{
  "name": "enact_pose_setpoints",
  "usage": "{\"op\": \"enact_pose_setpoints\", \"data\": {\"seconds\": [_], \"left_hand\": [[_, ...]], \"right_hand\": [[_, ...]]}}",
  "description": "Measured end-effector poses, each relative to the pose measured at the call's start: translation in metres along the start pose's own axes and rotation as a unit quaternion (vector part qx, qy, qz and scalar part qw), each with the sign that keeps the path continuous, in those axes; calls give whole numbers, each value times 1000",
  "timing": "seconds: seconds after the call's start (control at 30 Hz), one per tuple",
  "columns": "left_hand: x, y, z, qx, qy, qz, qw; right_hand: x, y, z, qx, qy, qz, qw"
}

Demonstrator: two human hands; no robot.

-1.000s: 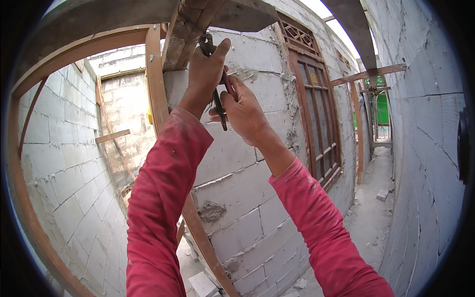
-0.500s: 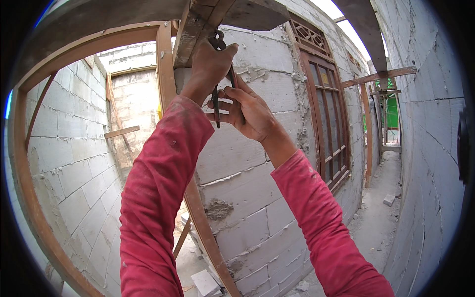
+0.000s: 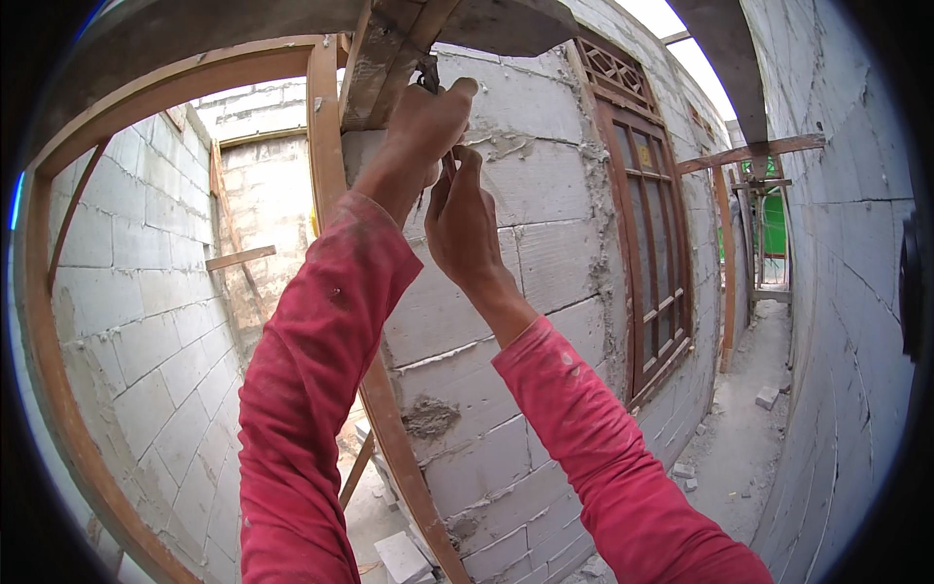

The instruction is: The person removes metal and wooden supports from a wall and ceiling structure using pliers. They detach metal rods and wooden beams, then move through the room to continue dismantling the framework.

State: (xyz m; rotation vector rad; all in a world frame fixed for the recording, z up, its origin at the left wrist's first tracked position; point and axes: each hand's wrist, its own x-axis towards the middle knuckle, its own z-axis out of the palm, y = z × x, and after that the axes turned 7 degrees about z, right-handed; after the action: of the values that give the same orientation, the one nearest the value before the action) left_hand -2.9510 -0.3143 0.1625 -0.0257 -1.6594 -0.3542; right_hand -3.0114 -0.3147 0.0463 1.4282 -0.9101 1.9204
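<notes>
Overhead, my left hand (image 3: 426, 122) is closed around dark metal pincers (image 3: 428, 72). Their head pokes out above my fist, right at the edge of a wooden beam (image 3: 384, 63); what the jaws grip there is too small to make out. Just below, my right hand (image 3: 465, 219) is closed on the lower handles, its thumb and fingers pointing up under the left hand. Most of the handles are hidden by my fingers. Both forearms reach up in front of a pale block wall (image 3: 555, 253).
A wooden door frame (image 3: 326, 127) stands at the left. To the right are a brown barred window (image 3: 647, 214) and a narrow passage, with a wooden crosspiece (image 3: 749, 153) spanning it. Loose block pieces (image 3: 767, 397) lie on the passage floor; another block (image 3: 402, 557) lies low down.
My right hand has moved left and turned, its spread fingers closing on the pincers' handles. The handles have drawn together under my hands. My left hand stays near the beam.
</notes>
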Motion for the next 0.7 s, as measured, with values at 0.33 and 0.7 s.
{"op": "enact_pose_setpoints", "data": {"seconds": [0.33, 0.7], "left_hand": [[-8, -4, 0, -408, -97, -74, 905], [-12, -15, 12, -487, -125, -84, 860]], "right_hand": [[-8, -5, -53, 287, -238, 228, 900], [15, 39, -46, 66, -170, 90, 979]]}}
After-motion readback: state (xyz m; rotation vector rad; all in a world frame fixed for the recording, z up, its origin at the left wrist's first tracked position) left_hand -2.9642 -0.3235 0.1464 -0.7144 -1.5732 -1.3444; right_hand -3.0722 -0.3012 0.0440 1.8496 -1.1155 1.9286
